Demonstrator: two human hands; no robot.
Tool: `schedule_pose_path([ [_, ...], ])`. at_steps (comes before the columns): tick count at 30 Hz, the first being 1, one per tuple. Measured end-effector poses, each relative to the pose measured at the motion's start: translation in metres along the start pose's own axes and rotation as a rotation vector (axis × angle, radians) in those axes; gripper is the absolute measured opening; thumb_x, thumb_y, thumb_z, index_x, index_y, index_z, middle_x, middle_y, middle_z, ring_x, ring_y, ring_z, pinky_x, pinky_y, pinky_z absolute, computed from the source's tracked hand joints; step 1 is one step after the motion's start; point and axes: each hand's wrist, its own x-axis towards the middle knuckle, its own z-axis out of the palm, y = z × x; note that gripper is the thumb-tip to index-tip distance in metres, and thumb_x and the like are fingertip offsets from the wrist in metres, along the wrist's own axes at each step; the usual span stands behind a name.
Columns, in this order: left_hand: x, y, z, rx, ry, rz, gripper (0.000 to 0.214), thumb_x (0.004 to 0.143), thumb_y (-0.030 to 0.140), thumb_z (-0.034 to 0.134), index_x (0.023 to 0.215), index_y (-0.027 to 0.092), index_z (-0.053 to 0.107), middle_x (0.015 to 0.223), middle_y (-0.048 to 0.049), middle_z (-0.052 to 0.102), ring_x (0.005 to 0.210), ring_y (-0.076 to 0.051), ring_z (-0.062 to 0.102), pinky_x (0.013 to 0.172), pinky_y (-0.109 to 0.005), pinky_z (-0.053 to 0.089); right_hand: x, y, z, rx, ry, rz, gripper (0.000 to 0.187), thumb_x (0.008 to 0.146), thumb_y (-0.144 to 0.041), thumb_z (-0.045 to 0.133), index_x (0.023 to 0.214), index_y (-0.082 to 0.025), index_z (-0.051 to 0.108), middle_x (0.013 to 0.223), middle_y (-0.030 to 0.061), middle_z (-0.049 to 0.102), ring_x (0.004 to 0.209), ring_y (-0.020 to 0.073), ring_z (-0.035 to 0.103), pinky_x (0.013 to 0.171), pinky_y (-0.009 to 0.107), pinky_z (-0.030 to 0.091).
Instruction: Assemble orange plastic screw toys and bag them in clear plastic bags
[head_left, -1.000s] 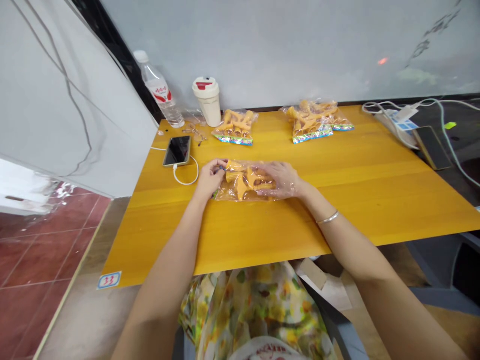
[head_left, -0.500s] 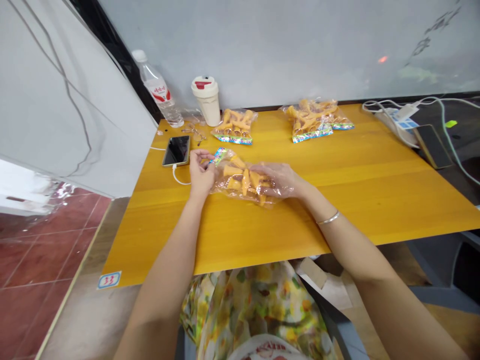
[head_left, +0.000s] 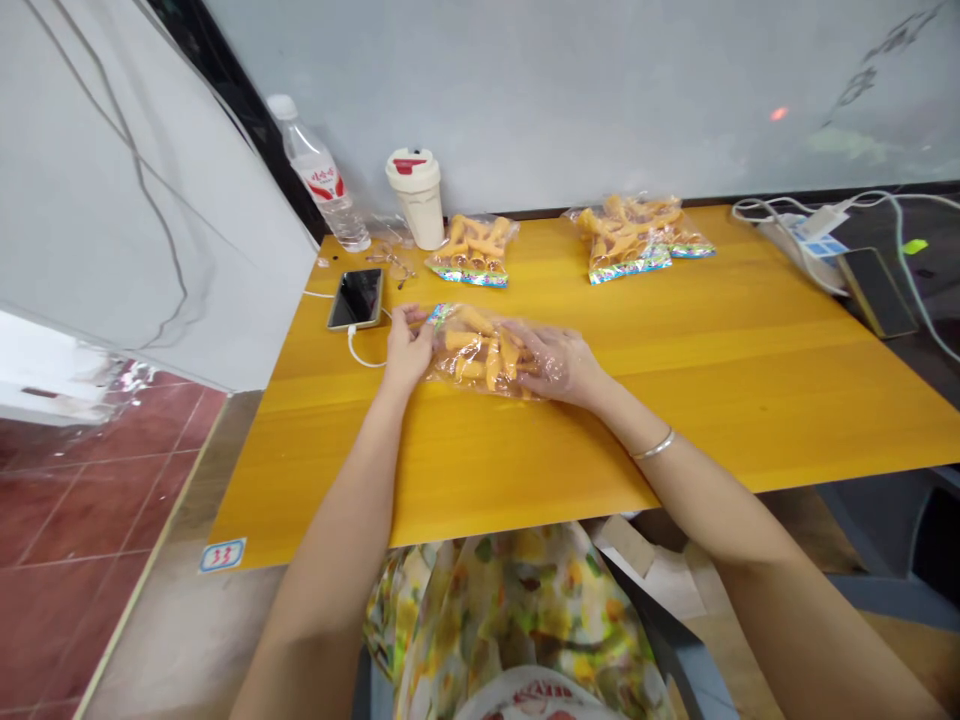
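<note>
A clear plastic bag of orange toy pieces (head_left: 474,347) lies on the yellow table (head_left: 675,330) in front of me. My left hand (head_left: 406,350) pinches the bag's colourful header end at its left. My right hand (head_left: 561,362) is inside the bag's open right end, under the clear film, fingers curled among the orange pieces. A silver bracelet (head_left: 654,446) is on my right wrist.
Two more filled bags (head_left: 472,250) (head_left: 630,236) lie at the table's back. A phone (head_left: 355,298) on a white cable, a water bottle (head_left: 318,176) and a white cup (head_left: 416,198) stand at the back left. A power strip (head_left: 806,238) and a second phone (head_left: 877,278) are at the right.
The left hand lifted the bag's header end and lowered it again. The right hand stayed inside the bag; the bag now lies a little further from me.
</note>
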Motion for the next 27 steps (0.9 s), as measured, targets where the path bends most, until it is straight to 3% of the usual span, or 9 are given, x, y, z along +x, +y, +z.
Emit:
schedule_pose_path([
  [5, 0.001, -0.005, 0.002, -0.004, -0.029, -0.032, 0.034, 0.084, 0.02, 0.064, 0.117, 0.022, 0.057, 0.099, -0.0057, 0.07, 0.086, -0.021, 0.069, 0.085, -0.038, 0.057, 0.002, 0.0, 0.001, -0.058, -0.044, 0.023, 0.076, 0.087, -0.048, 0.063, 0.154, -0.018, 0.043, 0.133, 0.0157, 0.068, 0.116, 0.0333, 0.063, 0.092, 0.041, 0.048],
  [12, -0.005, 0.011, 0.001, -0.007, -0.042, 0.032, 0.034, 0.078, 0.011, 0.058, 0.111, 0.021, 0.063, 0.085, -0.0011, 0.07, 0.077, -0.018, 0.068, 0.081, -0.033, 0.055, 0.002, 0.002, 0.006, -0.077, -0.077, -0.003, 0.072, 0.083, -0.044, 0.066, 0.149, -0.023, 0.05, 0.136, 0.0158, 0.062, 0.113, 0.0303, 0.062, 0.084, 0.036, 0.049],
  [21, 0.01, 0.015, -0.025, -0.07, 0.229, 0.036, 0.028, 0.073, 0.006, 0.055, 0.097, 0.019, 0.061, 0.084, 0.0006, 0.067, 0.075, -0.013, 0.064, 0.07, -0.023, 0.049, 0.002, 0.001, -0.019, -0.116, -0.257, 0.114, 0.074, 0.086, -0.032, 0.064, 0.155, -0.027, 0.039, 0.124, 0.0107, 0.072, 0.095, 0.0258, 0.069, 0.068, 0.029, 0.043],
  [27, 0.013, 0.038, -0.059, -0.001, 0.447, 0.154, 0.028, 0.076, -0.002, 0.053, 0.097, 0.013, 0.061, 0.089, -0.0014, 0.065, 0.084, -0.011, 0.064, 0.082, -0.023, 0.05, 0.0, 0.005, -0.019, -0.076, -0.237, 0.134, 0.068, 0.089, -0.038, 0.061, 0.153, -0.029, 0.041, 0.133, 0.0083, 0.068, 0.102, 0.0274, 0.07, 0.073, 0.031, 0.046],
])
